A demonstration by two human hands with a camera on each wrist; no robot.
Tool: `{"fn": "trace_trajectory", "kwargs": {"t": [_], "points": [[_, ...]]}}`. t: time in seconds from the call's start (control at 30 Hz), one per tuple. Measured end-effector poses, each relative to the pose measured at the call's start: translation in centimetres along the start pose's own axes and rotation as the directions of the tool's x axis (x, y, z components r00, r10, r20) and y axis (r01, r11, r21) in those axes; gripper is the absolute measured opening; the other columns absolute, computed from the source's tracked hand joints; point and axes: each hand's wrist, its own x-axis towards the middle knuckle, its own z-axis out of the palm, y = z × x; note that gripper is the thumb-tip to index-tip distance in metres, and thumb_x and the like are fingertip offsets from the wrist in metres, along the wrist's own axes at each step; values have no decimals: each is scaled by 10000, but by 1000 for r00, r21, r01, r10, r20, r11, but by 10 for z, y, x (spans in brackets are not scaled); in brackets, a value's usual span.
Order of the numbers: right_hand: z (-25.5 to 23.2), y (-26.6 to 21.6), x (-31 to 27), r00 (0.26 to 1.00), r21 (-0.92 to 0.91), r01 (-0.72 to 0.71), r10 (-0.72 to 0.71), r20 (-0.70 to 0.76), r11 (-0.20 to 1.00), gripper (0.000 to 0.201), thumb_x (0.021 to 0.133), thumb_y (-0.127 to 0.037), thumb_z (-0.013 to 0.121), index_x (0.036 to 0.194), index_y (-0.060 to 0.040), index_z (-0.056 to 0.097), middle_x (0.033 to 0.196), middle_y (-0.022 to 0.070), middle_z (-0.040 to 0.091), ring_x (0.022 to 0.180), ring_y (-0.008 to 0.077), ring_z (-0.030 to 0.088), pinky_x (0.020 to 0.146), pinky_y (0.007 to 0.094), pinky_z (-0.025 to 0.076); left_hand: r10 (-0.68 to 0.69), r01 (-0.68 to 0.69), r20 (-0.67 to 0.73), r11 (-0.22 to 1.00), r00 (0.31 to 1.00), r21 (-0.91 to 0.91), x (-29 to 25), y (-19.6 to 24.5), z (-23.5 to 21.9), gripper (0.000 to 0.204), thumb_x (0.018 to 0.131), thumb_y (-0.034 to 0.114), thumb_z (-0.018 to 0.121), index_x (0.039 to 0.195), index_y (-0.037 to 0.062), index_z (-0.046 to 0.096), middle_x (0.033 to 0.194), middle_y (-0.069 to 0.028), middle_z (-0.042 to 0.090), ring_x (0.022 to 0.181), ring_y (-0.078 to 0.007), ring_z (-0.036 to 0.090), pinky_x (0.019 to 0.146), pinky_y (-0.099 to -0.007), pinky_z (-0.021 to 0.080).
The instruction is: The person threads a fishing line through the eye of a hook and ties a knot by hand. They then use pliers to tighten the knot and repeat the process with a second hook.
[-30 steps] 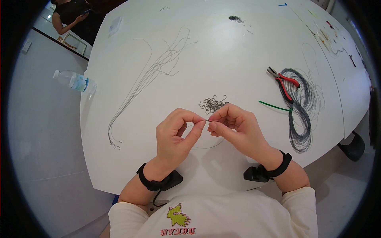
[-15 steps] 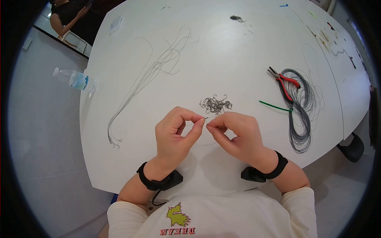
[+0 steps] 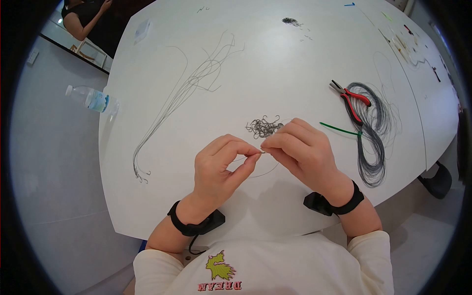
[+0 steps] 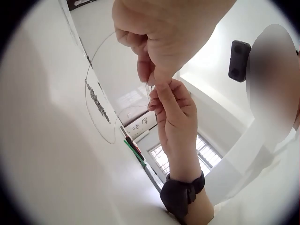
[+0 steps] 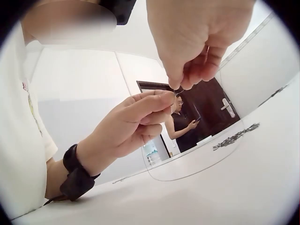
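Note:
Between thumb and forefinger the left hand (image 3: pixel 221 169) pinches a small dark hook, mostly hidden by the fingertips. The right hand (image 3: pixel 307 157) meets it there, its thumb and fingers pinching at the hook or the thin line tied up with it; which one cannot be told. A thin line (image 5: pixel 187 176) loops down from the hands in the right wrist view. Just beyond the fingertips lies a pile of dark hooks (image 3: pixel 263 128). Both the left hand (image 4: pixel 164 33) and the right hand (image 4: pixel 178 122) show close together in the left wrist view.
Long lines with hooks (image 3: pixel 167 115) lie at the left, near a water bottle (image 3: pixel 96 100). At the right, red-handled pliers (image 3: pixel 353 105) rest on a coil of grey line (image 3: pixel 371 157) with a green tie (image 3: pixel 339 129). A person (image 3: pixel 83 22) stands beyond the table.
The right hand has shifted slightly, its fingers rising and turning over the fingertips of the left hand. Both hands sit a little further right than half a second ago.

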Motion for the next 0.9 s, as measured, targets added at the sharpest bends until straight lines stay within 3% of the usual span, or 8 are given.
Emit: {"fn": "trace_trajectory", "kwargs": {"t": [0.17, 0.23, 0.37, 0.57, 0.67, 0.73, 0.83, 0.9], "points": [[-1, -1, -1, 985, 148, -174, 171, 34, 974, 100, 802, -3, 729, 858, -55, 665, 755, 51, 599, 671, 200, 588, 557, 292, 479, -71, 74, 28, 992, 997, -101, -1, 2, -3, 117, 818, -89, 701, 896, -6, 676, 891, -55, 647, 748, -107, 596, 620, -208, 449], [1, -3, -3, 930, 322, -367, 348, 117, 873, 44, 842, -25, 715, 856, -34, 674, 748, 44, 623, 634, 150, 581, 562, 263, 469, -94, 96, 24, 985, 995, -143, -4, -2, -2, 113, 828, -87, 696, 905, -7, 673, 902, -54, 643, 761, -102, 593, 636, -205, 452], [11, -4, -11, 897, 445, -438, 416, 152, 781, 44, 853, -48, 705, 855, -15, 675, 725, 34, 639, 603, 107, 567, 563, 237, 459, -161, 136, -87, 961, 983, -243, -4, -2, 2, 100, 811, -55, 714, 860, 27, 685, 838, -22, 666, 667, -81, 545, 545, -223, 375], [16, -13, -13, 859, 509, -499, 477, 186, 701, 65, 837, -54, 711, 830, -10, 664, 694, 31, 639, 604, 96, 574, 553, 229, 455, -161, 131, -126, 966, 979, -222, -4, -1, 3, 102, 798, -54, 723, 840, 22, 670, 823, -24, 661, 676, -91, 568, 563, -223, 407], [16, -15, -14, 889, 448, -449, 436, 138, 773, 58, 809, -24, 709, 812, -23, 651, 672, 35, 617, 587, 121, 574, 539, 246, 454, -128, 112, -140, 987, 982, -111, -3, -1, 2, 110, 785, -51, 730, 838, 21, 667, 801, -44, 659, 686, -126, 599, 586, -235, 441], [15, -15, -13, 977, 254, -212, 207, 47, 944, 118, 753, 13, 722, 815, -46, 640, 681, 40, 591, 590, 168, 566, 523, 278, 454, -104, 92, -150, 992, 983, -86, -3, -2, 2, 113, 778, -48, 734, 839, 23, 670, 796, -52, 660, 688, -145, 609, 592, -244, 454], [8, -13, -6, 1000, 44, -5, 5, 0, 999, 183, 709, 22, 739, 831, -65, 634, 709, 44, 577, 613, 210, 556, 519, 308, 455, -46, 43, -133, 999, 990, -27, -1, -1, 1, 119, 769, -39, 742, 840, 32, 678, 792, -60, 663, 689, -170, 622, 593, -261, 472], [3, -10, -2, 1000, 20, 13, -13, -13, 1000, 191, 706, 20, 745, 835, -67, 633, 724, 43, 581, 631, 214, 559, 523, 309, 457, -13, 14, -106, 1000, 994, 7, 0, 0, 0, 122, 765, -34, 746, 841, 37, 683, 794, -60, 665, 687, -176, 624, 587, -268, 476]]}}
